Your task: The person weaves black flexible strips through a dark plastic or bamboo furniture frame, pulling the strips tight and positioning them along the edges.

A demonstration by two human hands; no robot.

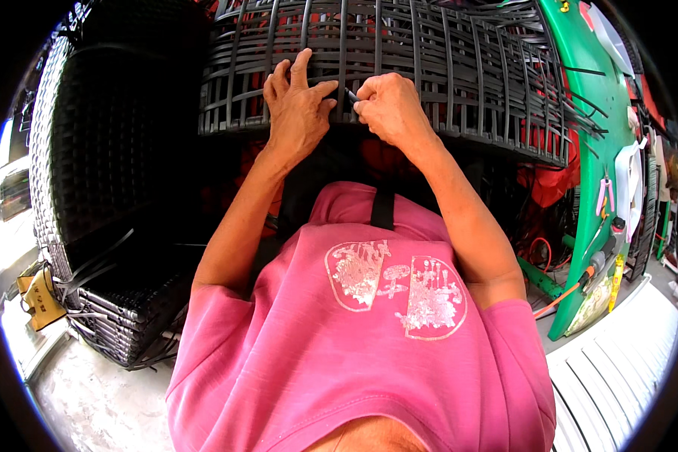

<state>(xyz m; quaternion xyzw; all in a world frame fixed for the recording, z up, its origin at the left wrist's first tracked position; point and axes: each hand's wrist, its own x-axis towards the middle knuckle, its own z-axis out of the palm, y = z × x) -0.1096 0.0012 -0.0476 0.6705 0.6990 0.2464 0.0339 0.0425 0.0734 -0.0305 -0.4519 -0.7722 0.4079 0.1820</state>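
In front of me is a black woven wicker-like frame [459, 53] of flat plastic strips, crossed by upright strips. My left hand [297, 105] lies against its front with fingers spread, thumb and forefinger pointing toward my right hand. A little to the right, my right hand [392, 109] is closed in a pinch on a short, thin dark piece [352, 96] that pokes out toward the weave. Whether this is a strip end or a small tool, I cannot make out. Loose strip ends [587, 113] stick out at the frame's right side.
A large black woven piece [60, 151] stands at the left, with loose strips near its base. To the right are a green board [569, 316], pink-handled scissors [605, 196], an orange-and-grey tool [599, 260] and a white slatted surface [618, 377]. Red material [554, 181] shows beneath the frame.
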